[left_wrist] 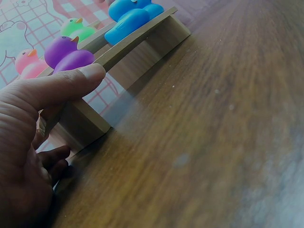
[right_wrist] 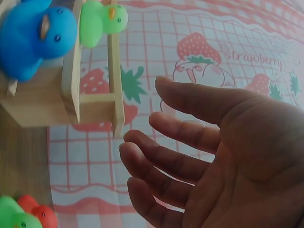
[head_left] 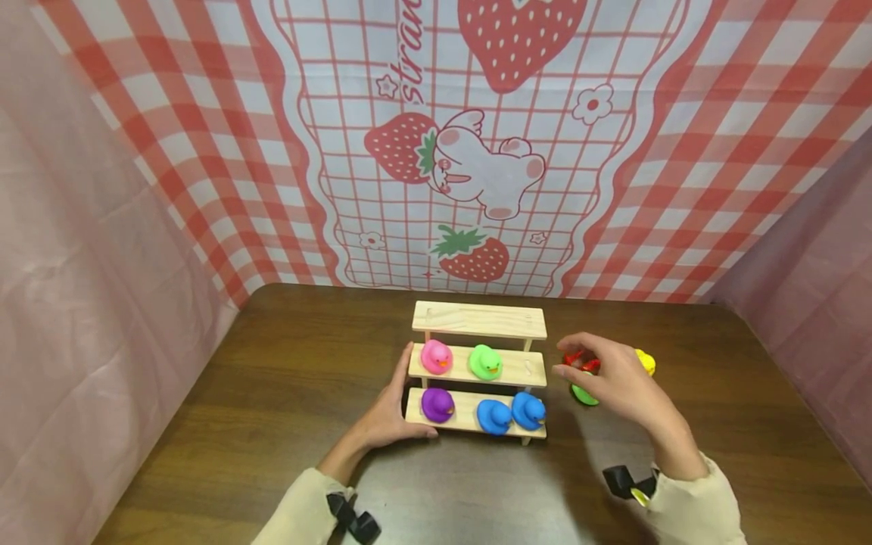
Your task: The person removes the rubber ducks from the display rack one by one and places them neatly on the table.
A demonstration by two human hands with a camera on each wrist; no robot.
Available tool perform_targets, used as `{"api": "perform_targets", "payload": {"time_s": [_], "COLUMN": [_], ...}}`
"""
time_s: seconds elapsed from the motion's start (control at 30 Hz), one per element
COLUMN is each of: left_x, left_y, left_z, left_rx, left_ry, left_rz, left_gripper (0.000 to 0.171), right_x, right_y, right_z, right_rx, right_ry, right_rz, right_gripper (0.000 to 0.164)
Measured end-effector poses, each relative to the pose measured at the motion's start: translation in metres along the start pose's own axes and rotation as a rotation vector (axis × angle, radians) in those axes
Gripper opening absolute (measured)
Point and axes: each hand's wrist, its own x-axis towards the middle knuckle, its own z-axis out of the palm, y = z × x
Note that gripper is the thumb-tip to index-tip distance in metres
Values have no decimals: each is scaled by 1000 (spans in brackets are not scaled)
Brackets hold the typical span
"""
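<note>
stand [head_left: 490, 322], pale wood, three tiers: stood on the bench [head_left: 306, 363] at lower centre of the head view. left hand [head_left: 390, 415]: gripped the stand's left end, thumb at the lowest tier's [head_left: 465, 413] front edge. middle tier [head_left: 515, 368]: held pink duck [head_left: 436, 357], green duck [head_left: 485, 362]. lowest tier: held purple duck [head_left: 437, 406], two blue ducks [head_left: 493, 417]. right hand [head_left: 618, 376]: empty, fingers loosely bent and parted, hung at lower right near red duck [head_left: 591, 365], second green duck [head_left: 583, 394] and yellow toy [head_left: 646, 362], these partly hidden.

Checked cloth [head_left: 463, 151] (strawberry-printed) behind table [head_left: 286, 371]
</note>
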Motion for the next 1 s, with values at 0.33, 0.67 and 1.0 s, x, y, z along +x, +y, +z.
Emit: {"api": "perform_targets", "payload": {"time_s": [0.33,0.67,1.0], "left_x": [1,1,1], "left_y": [0,0,-1], "left_z": [0,1,0], "left_rx": [5,-7,-10], "left_ry": [-6,-1,-6], "left_rz": [-34,-27,-39], "left_gripper": [143,143,143], "right_x": [11,21,30], "right_y": [-6,-11,-20], "right_z": [15,28,37], "right_rx": [68,123,144], "right_ry": [-67,-123,-150], "right_rz": [-61,-121,-138], "right_gripper": [33,35,37]}}
